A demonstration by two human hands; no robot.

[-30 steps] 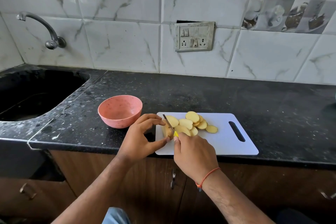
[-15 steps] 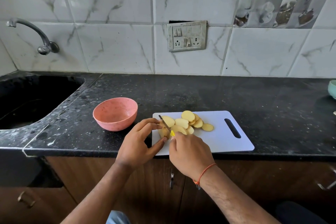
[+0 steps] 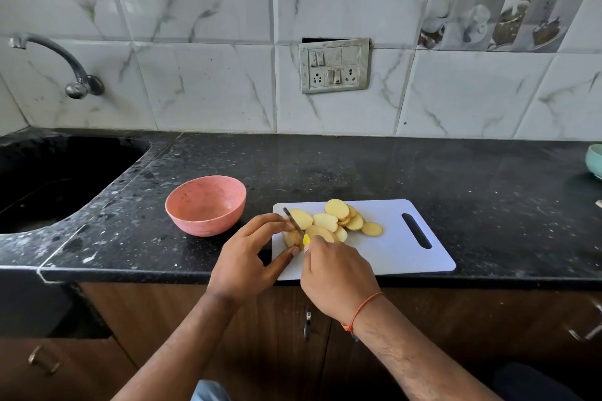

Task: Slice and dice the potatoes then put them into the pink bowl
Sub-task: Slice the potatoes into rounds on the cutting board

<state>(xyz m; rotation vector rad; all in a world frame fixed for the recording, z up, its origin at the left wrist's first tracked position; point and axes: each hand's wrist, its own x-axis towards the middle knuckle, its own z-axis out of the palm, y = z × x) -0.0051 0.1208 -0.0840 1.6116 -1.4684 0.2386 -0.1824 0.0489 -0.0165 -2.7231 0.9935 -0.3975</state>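
Two hands work at the near left corner of the white cutting board [image 3: 397,257]. The left hand [image 3: 247,260] pinches the uncut potato piece [image 3: 292,238] between thumb and fingers; the right hand [image 3: 335,277] grips a yellow-handled knife [image 3: 294,223], its blade resting on that piece. Several potato slices [image 3: 338,220] lie overlapping just right of the blade. Left of the board sits the pink bowl [image 3: 206,205] on the black counter [image 3: 358,166]. Far left is the sink [image 3: 49,179].
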